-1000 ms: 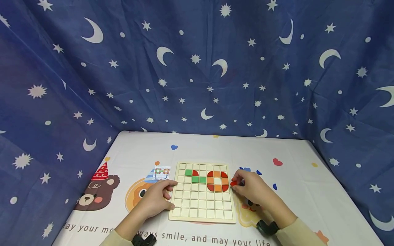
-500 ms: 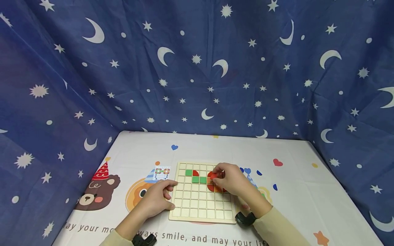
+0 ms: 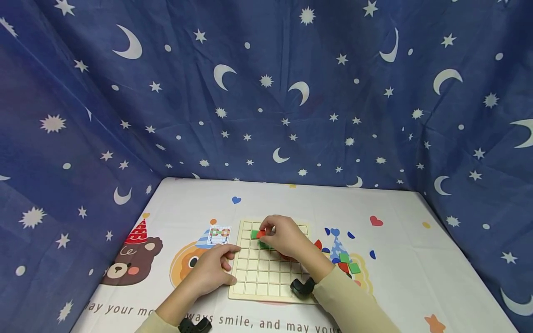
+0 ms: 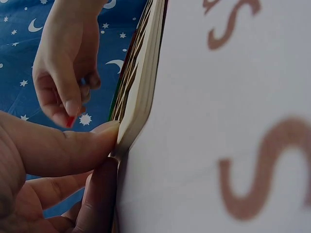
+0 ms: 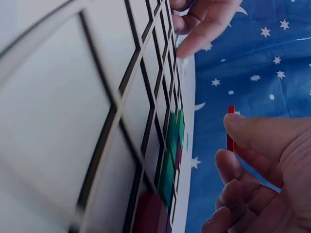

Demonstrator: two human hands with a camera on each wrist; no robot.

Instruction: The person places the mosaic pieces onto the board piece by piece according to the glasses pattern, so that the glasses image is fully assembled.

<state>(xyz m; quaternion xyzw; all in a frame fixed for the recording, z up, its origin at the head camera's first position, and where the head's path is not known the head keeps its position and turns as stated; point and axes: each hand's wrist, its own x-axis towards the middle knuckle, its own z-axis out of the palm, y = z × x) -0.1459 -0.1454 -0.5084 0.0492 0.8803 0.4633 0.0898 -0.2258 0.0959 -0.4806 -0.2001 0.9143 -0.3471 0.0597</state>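
Observation:
A cream wooden grid board (image 3: 256, 277) lies on the table with green and red tiles set in its upper cells. My left hand (image 3: 212, 270) rests at the board's left side, thumb and index finger touching the edge; the left wrist view shows the thumb (image 4: 73, 148) against its rim. Over the board's upper left part, my right hand (image 3: 283, 236) pinches a small red tile (image 3: 261, 234) between thumb and fingers. In the right wrist view this red tile (image 5: 231, 131) shows edge-on, held above the board. The right hand and forearm hide most of the red tiles at the board's right.
A small pattern card (image 3: 219, 234) lies beyond the left hand. Right of the board are loose pieces: a green square (image 3: 354, 268), a red piece (image 3: 318, 243) and several blue ones, such as a blue half-round (image 3: 372, 255). A starry blue curtain (image 3: 266, 101) surrounds the table.
My right hand has carried the red tile leftward from beside the board's right edge to above its upper left cells. The left hand stays in place.

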